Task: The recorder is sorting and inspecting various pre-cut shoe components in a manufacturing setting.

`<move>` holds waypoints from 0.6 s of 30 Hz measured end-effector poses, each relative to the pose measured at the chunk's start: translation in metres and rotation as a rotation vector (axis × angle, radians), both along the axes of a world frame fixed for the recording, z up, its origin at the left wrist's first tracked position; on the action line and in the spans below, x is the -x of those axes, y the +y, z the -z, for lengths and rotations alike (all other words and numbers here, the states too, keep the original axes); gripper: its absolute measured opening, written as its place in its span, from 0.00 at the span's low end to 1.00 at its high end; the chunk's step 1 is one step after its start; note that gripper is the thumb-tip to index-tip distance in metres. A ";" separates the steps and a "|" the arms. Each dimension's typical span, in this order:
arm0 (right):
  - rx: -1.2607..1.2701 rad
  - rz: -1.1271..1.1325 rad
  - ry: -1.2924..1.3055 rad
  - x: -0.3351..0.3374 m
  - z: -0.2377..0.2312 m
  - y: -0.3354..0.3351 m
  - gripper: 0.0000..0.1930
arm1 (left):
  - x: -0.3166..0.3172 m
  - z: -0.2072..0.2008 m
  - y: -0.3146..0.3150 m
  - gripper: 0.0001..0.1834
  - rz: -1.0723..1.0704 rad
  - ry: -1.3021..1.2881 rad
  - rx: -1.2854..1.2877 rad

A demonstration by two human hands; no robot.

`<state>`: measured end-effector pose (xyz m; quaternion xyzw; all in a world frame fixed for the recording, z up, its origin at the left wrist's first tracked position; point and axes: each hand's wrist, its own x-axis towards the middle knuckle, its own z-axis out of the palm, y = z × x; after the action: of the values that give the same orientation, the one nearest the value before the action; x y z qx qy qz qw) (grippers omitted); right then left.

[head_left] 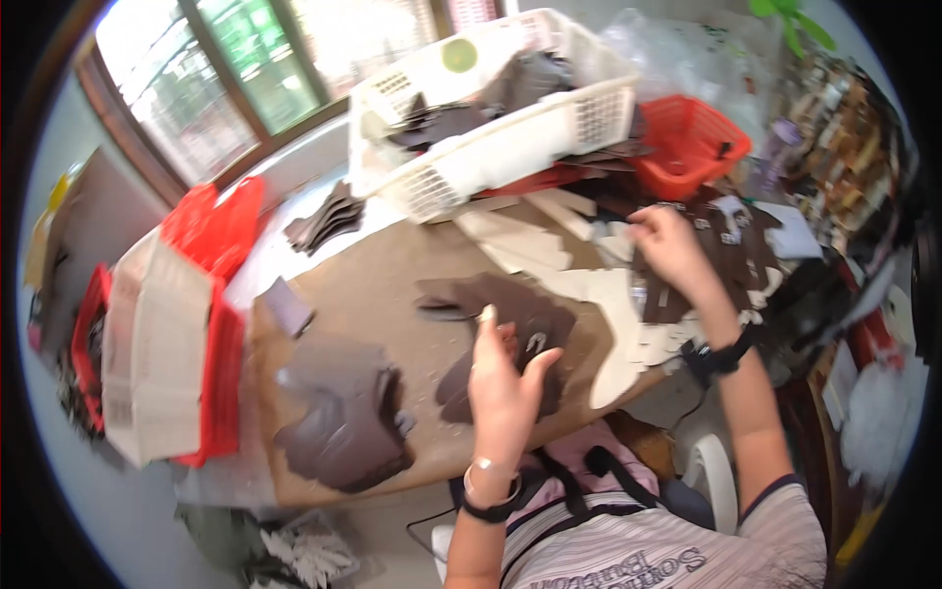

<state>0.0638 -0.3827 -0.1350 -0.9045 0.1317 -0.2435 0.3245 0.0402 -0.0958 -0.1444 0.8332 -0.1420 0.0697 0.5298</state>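
My left hand [503,385] is over a loose stack of dark brown leather-like cut pieces [500,299] in the middle of the table. Its thumb stands apart from its fingers, and nothing shows in its grasp. Farther off to the right, my right hand [677,253] reaches in with curled fingers at the edge of some dark brown strips with pale marks [726,236]. What its fingertips hold, if anything, is too blurred to tell. Cream cut pieces [608,314] lie between the two hands. Another pile of dark brown pieces [343,422] rests at the near left.
A white plastic basket [520,137] with dark pieces stands at the back, beside a red basket [687,147]. Stacked white and red crates [162,344] are at the left, with a red bag [216,226]. A small dark stack [329,218] lies on the brown-covered table [373,275].
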 end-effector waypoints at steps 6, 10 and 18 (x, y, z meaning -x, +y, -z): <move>0.428 0.316 0.408 -0.046 0.036 -0.092 0.23 | -0.003 -0.012 0.057 0.36 -0.236 -0.258 -0.313; 0.349 0.333 0.432 -0.063 0.039 -0.070 0.25 | -0.003 -0.006 0.128 0.32 -0.640 -0.226 -0.616; -0.369 0.168 0.045 -0.038 0.040 -0.090 0.27 | 0.001 0.026 0.158 0.21 -0.595 -0.114 -0.544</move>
<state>0.1014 -0.4731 -0.1746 -0.8207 0.2561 -0.2214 0.4603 0.0396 0.0624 -0.1703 0.9425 0.0627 0.2260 0.2382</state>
